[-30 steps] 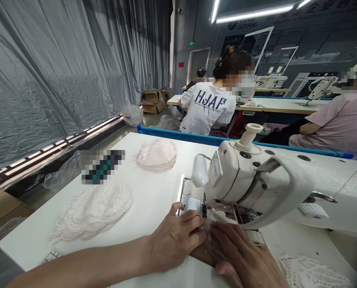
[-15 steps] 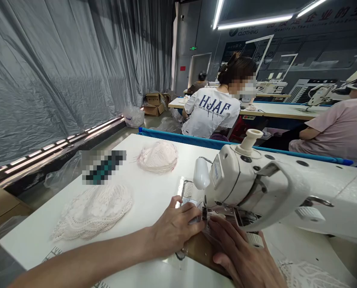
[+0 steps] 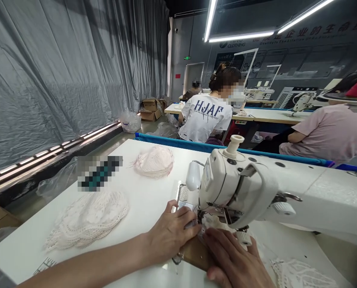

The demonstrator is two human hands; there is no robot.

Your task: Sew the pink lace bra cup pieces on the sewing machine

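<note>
My left hand [image 3: 174, 234] lies on the white table [image 3: 142, 200], fingers stretched flat and pressing a piece of lace fabric [image 3: 210, 226] at the needle of the white sewing machine [image 3: 250, 192]. My right hand [image 3: 234, 262] rests flat beside it, fingertips on the same lace over a brown card [image 3: 195, 252]. The fingertips of both hands nearly meet just in front of the presser foot.
A pile of pale lace [image 3: 87, 218] lies at the left of the table, a pinkish pile [image 3: 154, 161] farther back, more lace [image 3: 298, 274] at the lower right. Two people sit with their backs to me at other sewing tables. A grey curtain lines the left wall.
The view has tilted up and shifted slightly. Both hands have stayed at the needle, easing the lace a little toward it.
</note>
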